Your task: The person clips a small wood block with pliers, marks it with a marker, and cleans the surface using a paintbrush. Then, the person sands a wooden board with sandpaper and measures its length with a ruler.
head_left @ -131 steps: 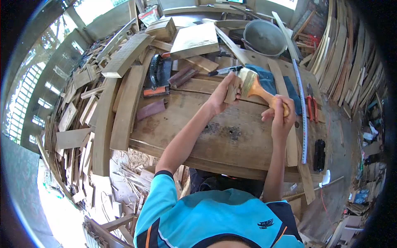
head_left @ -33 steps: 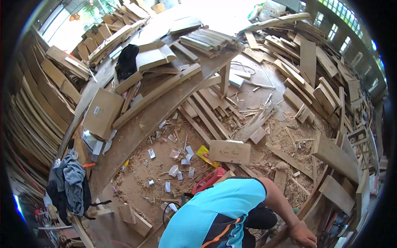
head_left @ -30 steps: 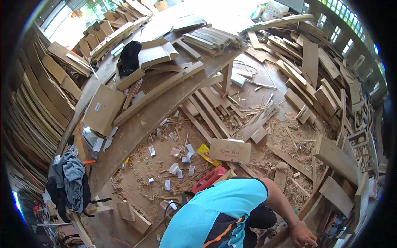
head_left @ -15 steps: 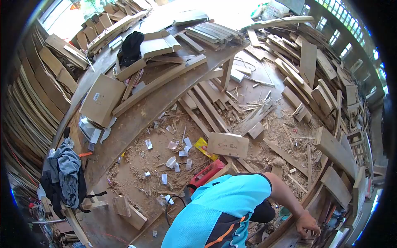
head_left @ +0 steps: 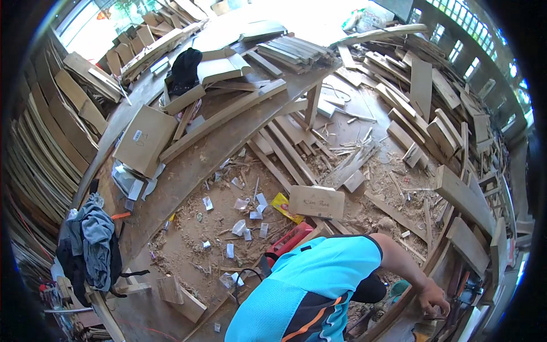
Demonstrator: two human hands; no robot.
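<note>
My left hand (head_left: 433,300) reaches in at the lower right, past the short sleeve of a light-blue shirt (head_left: 319,279). Its fingers are bent and pressed together over a dark brown wooden piece (head_left: 393,319). Just under the fingertips shows a brush-like thing (head_left: 424,329) with brown bristles, cut by the frame's lower edge. Whether the fingers grip it is hard to make out. A dark trouser knee (head_left: 369,289) shows below the arm. My right hand is out of sight.
A red plastic item (head_left: 289,239) and a marked board (head_left: 317,202) lie on the sawdust-strewn floor. Wood pieces (head_left: 421,88) pile up at right. A long bench (head_left: 196,165) bears a cardboard box (head_left: 145,139) and timber. Grey clothing (head_left: 94,245) hangs at left.
My left hand has moved slightly up and to the right. The bristles below it have come into view. The whole scene has shifted a little as my head moved.
</note>
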